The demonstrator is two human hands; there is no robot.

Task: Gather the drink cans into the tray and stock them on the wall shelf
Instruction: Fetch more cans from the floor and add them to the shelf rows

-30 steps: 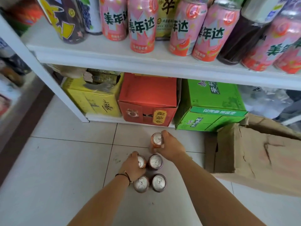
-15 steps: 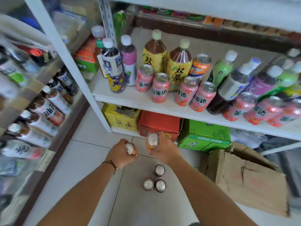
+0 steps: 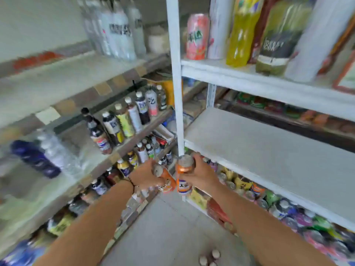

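Observation:
My left hand (image 3: 146,176) grips an orange drink can (image 3: 166,179), tilted to the right. My right hand (image 3: 201,172) holds a second orange can (image 3: 184,178) upright, its silver top level with the front edge of a bare white shelf board (image 3: 269,150). The two cans almost touch in front of the white shelf post (image 3: 175,77). Three more cans (image 3: 209,259) stand on the floor far below, at the bottom edge of the view. No tray is in view.
The shelf above the bare board carries a pink can (image 3: 197,36) and tall bottles. The shelf below it is packed with cans and bottles (image 3: 269,200). A second rack on the left holds rows of bottles (image 3: 123,121). Grey tiled floor (image 3: 169,227) lies between the racks.
Both hands have lifted one can each from the floor group up to the height of the bare shelf. The view has swung upward and left; three cans stay on the floor.

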